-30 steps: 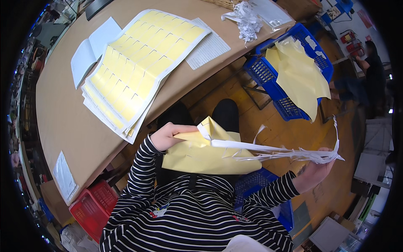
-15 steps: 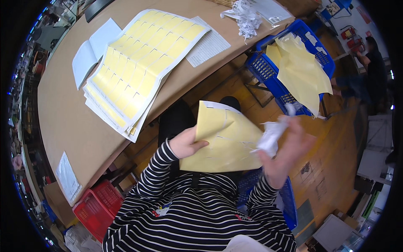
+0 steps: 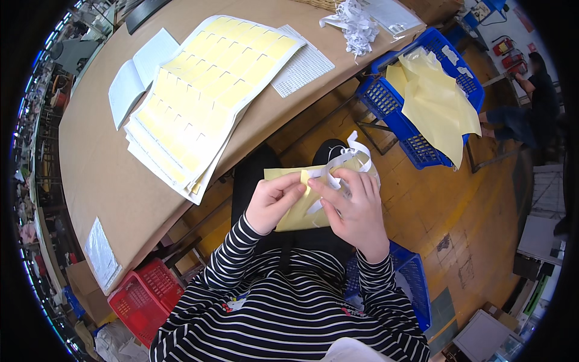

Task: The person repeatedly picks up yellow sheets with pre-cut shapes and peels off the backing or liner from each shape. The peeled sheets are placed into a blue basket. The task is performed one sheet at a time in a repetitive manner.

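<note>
A yellow paper sheet point(image 3: 294, 221) with cut marks lies across my lap. My left hand point(image 3: 271, 202) pinches its upper edge between thumb and fingers, where a small yellow flap stands up. Close beside it, my right hand point(image 3: 359, 211) has thumb and forefinger at that same edge. Curled white paper strips point(image 3: 356, 148) stick out from the right hand's closed fingers and loop above it. Part of the sheet is hidden behind both hands.
A stack of yellow printed sheets point(image 3: 199, 96) lies on the brown-covered table point(image 3: 90, 175), beside an open notebook point(image 3: 126, 90) and a heap of white scraps point(image 3: 357, 30). A blue crate point(image 3: 380, 99) holds yellow sheets; a red basket point(image 3: 142, 301) stands lower left. Another person point(image 3: 534, 90) is far right.
My right hand has come left and inward, carrying the white strips, to meet my left hand at the sheet's upper edge. The sheet now sits lower and flatter, largely behind the hands.
</note>
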The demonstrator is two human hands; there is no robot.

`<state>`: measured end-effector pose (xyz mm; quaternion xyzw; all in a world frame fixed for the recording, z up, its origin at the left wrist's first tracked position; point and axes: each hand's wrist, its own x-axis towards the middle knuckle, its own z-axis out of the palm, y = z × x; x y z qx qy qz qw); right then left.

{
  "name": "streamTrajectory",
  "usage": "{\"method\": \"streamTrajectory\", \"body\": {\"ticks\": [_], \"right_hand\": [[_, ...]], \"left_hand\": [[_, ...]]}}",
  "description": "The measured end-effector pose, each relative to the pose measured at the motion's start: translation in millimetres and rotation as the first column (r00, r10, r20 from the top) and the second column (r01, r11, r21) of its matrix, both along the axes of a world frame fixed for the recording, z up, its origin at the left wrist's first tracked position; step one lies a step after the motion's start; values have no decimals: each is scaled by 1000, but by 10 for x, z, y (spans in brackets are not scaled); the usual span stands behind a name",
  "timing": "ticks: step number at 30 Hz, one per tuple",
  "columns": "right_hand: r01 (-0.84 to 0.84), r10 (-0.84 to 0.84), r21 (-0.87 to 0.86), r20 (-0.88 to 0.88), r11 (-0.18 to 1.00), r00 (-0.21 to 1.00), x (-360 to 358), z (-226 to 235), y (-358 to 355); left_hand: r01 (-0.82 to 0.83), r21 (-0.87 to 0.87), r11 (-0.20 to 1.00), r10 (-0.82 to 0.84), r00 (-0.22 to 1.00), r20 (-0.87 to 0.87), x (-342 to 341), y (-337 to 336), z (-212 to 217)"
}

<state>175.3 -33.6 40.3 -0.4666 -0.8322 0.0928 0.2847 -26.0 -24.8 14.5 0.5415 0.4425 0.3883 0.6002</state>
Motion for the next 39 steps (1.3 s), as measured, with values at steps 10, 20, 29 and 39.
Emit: {"method": "streamTrajectory", "body": {"ticks": [10, 20, 29, 39], "right_hand": [[90, -95, 46, 104, 995, 990, -28, -84, -30], [253, -283, -142, -260, 957, 923, 57, -117, -42], [521, -510, -326, -820, 789, 259, 718, -236, -94], [248, -255, -73, -108, 966, 961, 195, -57, -60]], "left_hand": [[-35, 26, 999, 39, 987, -158, 99, -14, -20], [-195, -30, 980, 195, 981, 15, 119, -34, -88], [-446, -313, 839, 539, 760, 362, -249, 162, -238], [-272, -192, 943, 319, 903, 288, 147, -33, -146]]}}
